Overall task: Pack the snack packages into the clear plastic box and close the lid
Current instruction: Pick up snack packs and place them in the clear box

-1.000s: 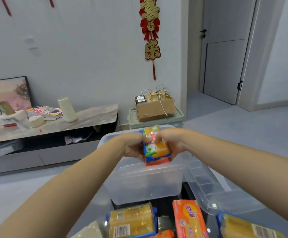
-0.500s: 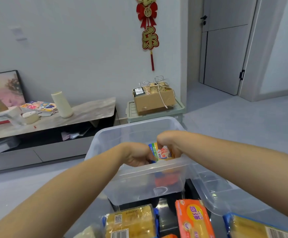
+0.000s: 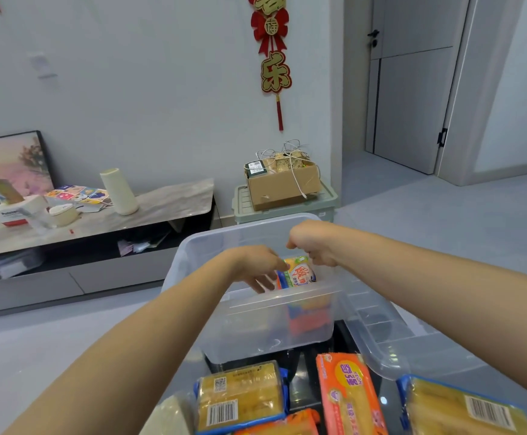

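Head view: the snack package (image 3: 296,273) now stands on edge inside the clear plastic box (image 3: 255,324), against its near wall and toward the right side, its lower part showing blurred through the plastic. The left hand (image 3: 255,266) has its fingers loosely spread, tips just beside the package's left edge; whether they touch it I cannot tell. The right hand (image 3: 314,246) hovers above the package, curled into a loose fist with nothing in it. A second ago both hands pinched the package above the rim; half a second ago it was halfway down. So one package looks delivered. The lid (image 3: 381,337) lies open beside the box, and several packages, yellow (image 3: 240,397) and orange (image 3: 346,394), wait in front.
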A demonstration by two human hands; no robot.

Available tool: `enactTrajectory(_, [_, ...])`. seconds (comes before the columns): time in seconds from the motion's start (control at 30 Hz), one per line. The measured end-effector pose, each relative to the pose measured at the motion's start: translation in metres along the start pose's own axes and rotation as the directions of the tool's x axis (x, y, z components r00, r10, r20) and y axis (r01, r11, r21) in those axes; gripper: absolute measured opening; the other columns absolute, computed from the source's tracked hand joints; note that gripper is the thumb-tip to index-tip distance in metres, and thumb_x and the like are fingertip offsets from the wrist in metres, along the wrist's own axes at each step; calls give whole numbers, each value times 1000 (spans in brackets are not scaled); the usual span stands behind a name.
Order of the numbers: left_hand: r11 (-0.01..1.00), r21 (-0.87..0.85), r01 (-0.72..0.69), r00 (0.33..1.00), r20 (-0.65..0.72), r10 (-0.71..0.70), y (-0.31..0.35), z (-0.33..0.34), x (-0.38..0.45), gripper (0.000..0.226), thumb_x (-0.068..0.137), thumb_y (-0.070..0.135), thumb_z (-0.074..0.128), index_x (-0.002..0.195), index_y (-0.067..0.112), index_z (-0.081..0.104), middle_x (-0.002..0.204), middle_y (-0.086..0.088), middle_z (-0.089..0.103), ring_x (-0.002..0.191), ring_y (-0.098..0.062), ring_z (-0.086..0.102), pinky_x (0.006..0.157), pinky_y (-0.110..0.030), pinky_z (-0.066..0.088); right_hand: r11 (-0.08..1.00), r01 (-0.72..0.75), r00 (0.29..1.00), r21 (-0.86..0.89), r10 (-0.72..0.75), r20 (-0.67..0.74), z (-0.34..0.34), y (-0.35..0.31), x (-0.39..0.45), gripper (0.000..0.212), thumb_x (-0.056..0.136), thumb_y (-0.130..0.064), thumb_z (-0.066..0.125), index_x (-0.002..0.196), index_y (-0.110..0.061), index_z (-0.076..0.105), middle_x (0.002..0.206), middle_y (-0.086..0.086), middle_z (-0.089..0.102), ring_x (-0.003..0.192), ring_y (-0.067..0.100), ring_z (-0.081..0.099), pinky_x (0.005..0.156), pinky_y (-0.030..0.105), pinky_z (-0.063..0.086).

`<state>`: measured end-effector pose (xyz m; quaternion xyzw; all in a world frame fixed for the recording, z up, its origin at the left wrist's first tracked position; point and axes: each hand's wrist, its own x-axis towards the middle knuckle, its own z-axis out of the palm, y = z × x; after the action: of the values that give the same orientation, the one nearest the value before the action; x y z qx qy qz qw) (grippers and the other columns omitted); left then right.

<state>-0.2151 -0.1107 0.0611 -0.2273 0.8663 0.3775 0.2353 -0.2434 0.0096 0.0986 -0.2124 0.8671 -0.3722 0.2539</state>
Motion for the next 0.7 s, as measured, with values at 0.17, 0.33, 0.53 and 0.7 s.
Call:
enactTrajectory(0.17, [921, 247, -303, 823, -420, 383, 14, 11, -55, 40, 89, 19, 46, 128, 16, 55, 115, -10, 67, 105, -22, 62, 82, -28, 46, 975, 215, 951, -64, -224, -213, -9, 14, -40, 35, 89, -6, 46, 119, -8, 65, 126, 13, 64, 117, 26, 58, 97, 32, 47])
enactTrajectory(0.33, [816, 333, -472, 614, -540, 576, 13, 63, -112, 32, 84, 16, 46, 107, 20, 68, 104, 1, 72, 89, -10, 63, 74, -22, 45, 895, 368, 835, -254, -438, -333, -5, 59, -104, 32, 83, -13, 53, 110, -22, 67, 109, -2, 71, 100, 14, 63, 87, 32, 52])
enactTrajectory(0.53, [828, 310, -467, 688, -460, 561, 2, 133, -122, 29, 84, 20, 50, 108, 18, 67, 103, -1, 71, 86, -12, 62, 70, -21, 47, 927, 295, 893, -232, -353, -277, 6, 115, -145, 29, 83, -16, 59, 110, -22, 67, 114, -3, 68, 106, 12, 60, 88, 27, 47])
enactTrajectory(0.7, [888, 300, -347, 794, -410, 449, -13, 177, -108, 34, 82, 22, 50, 112, 16, 66, 114, -8, 69, 99, -24, 64, 86, -34, 51, 941, 201, 954, -272, -251, -164, 10, 161, -160, 34, 82, -16, 60, 115, -21, 67, 122, -1, 67, 112, 13, 59, 88, 20, 42])
